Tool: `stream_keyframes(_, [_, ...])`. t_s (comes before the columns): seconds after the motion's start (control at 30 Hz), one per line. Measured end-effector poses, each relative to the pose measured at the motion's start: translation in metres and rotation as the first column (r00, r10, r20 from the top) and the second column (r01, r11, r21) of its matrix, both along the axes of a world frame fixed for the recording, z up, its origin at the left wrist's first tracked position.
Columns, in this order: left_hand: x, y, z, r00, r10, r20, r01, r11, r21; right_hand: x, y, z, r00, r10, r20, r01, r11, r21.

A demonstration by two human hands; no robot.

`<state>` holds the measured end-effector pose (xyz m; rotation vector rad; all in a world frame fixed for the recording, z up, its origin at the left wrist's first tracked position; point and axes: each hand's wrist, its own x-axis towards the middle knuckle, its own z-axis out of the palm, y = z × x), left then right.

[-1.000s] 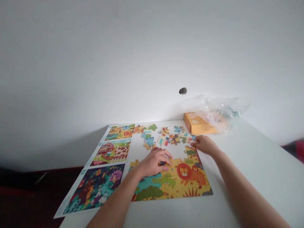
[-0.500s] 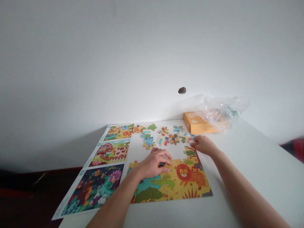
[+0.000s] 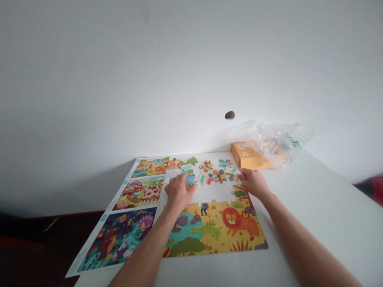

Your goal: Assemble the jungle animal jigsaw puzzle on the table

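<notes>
My left hand (image 3: 180, 192) is at the left side of the loose pieces, with its fingers and thumb closed round the edge of a blue and yellow puzzle piece (image 3: 190, 180). My right hand (image 3: 253, 182) is closed at the right end of the loose pieces, its curled fingertips beside a green and cream puzzle piece (image 3: 231, 174). Whatever lies between those fingertips is hidden. The joined part of the jigsaw puzzle (image 3: 215, 235), with lions, a crocodile and a hippo, lies nearest me. A short column of it (image 3: 240, 192) runs up its right side.
More loose puzzle pieces (image 3: 206, 165) are spread on the white table (image 3: 314, 223). A picture sheet (image 3: 160, 185) with three scenes lies along the left. An orange puzzle box (image 3: 253, 161) stands at the back right, under a clear plastic bag (image 3: 281, 141), against the wall (image 3: 185, 79).
My left hand has moved up and left from the joined puzzle to the blue and yellow piece, which has shifted slightly. My right hand has moved slightly left, still closed.
</notes>
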<state>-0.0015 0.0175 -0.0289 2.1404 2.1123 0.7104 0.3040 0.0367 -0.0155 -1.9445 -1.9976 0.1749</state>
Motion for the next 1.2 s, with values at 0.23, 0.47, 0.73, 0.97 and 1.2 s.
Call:
stream_keyframes(0.23, [-0.002, 0.001, -0.002, 1.000, -0.002, 0.014, 0.001, 0.999, 0.050, -0.002, -0.001, -0.001, 1.000, -0.016, -0.021, 0.017, 0.999, 0.037])
stream_keyframes(0.47, [0.001, -0.003, 0.001, 0.988, -0.149, -0.034, 0.152, 0.985, 0.084, -0.004, -0.001, -0.003, 0.999, -0.026, -0.024, 0.027, 0.998, 0.059])
stream_keyframes(0.73, [0.008, -0.011, 0.004, 0.878, -0.476, -0.043, 0.476, 0.879, 0.000, -0.009, -0.002, -0.004, 0.999, 0.001, -0.037, 0.002, 0.998, 0.061])
stream_keyframes(0.97, [0.010, -0.009, 0.003, 0.931, -0.365, -0.002, 0.364, 0.930, 0.055, -0.011, -0.003, -0.002, 0.998, -0.003, -0.062, 0.007, 0.998, 0.069])
stream_keyframes(1.2, [0.010, -0.006, -0.001, 0.945, -0.326, 0.009, 0.324, 0.941, 0.098, -0.015, -0.005, -0.002, 0.998, 0.018, -0.064, -0.013, 0.996, 0.090])
